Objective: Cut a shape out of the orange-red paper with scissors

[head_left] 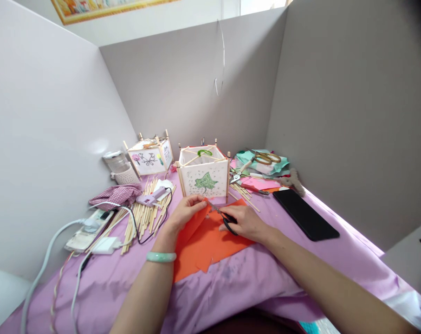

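- Currently, the step in hand looks like cutting: the right hand works scissors at the far edge of an orange sheet.
- The left hand pinches the sheet's raised far corner between thumb and fingertips, with little gap between them.
- The right hand is curled around the black handles, the blades pointing left toward the pinched corner; how far apart the blades are is too small to tell.
- The sheet lies on a purple cloth, near the middle, its near edge jagged.
- Just beyond it stands a paper box with a green leaf picture; thin sticks and a glue gun lie to the left.
- As I judge it, the next move calls for holding the corner taut and keeping the left fingers clear of the blades.
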